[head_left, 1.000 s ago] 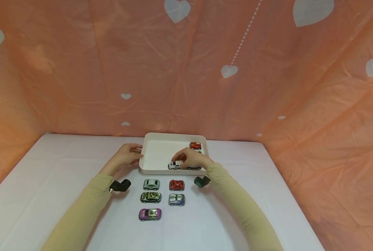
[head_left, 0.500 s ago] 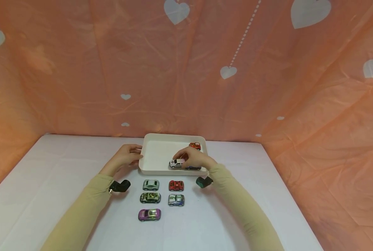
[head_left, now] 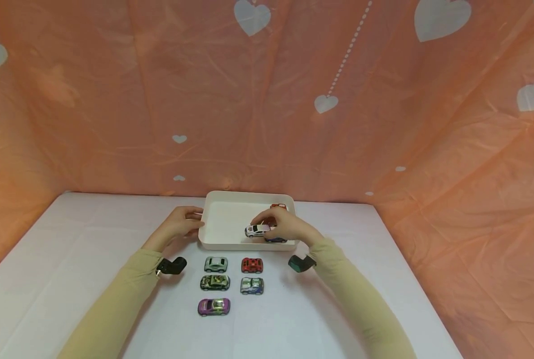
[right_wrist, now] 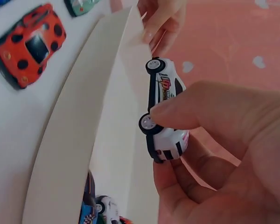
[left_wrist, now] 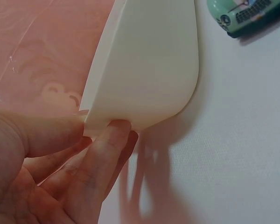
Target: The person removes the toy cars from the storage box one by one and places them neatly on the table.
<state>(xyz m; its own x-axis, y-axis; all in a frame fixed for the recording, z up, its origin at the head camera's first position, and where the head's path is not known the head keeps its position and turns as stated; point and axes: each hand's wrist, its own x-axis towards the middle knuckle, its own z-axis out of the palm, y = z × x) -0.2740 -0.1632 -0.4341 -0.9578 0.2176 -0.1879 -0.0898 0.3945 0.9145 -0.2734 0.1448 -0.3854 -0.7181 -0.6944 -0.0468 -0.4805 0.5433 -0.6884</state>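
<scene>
My right hand (head_left: pixel 287 225) holds a white toy car (head_left: pixel 256 230) between thumb and fingers, over the right part of a white tray (head_left: pixel 226 246). In the right wrist view the toy car (right_wrist: pixel 165 88) is held by its side, with the thumb near a wheel, above the tray. At the tray's left end, my left hand (head_left: pixel 179 223) pinches the rim; the left wrist view shows the thumb at the rim and a finger against the outer wall (left_wrist: pixel 149 70). Inside the tray's right end are an orange-red toy car (head_left: pixel 278 206) and a blue one (head_left: pixel 276 240), both partly hidden.
In front of the tray stand a pale green toy car (head_left: pixel 215 264), a red black-spotted one (head_left: pixel 252 265), a camouflage one (head_left: pixel 215 282), a white-green-blue one (head_left: pixel 252 285) and a purple one (head_left: pixel 214 306). An orange curtain (head_left: pixel 249 124) hangs behind the white table (head_left: pixel 92 224).
My right hand has shifted slightly right and away from me with the white toy car, which has come up a little from near the tray's front wall. The left hand stays at the rim.
</scene>
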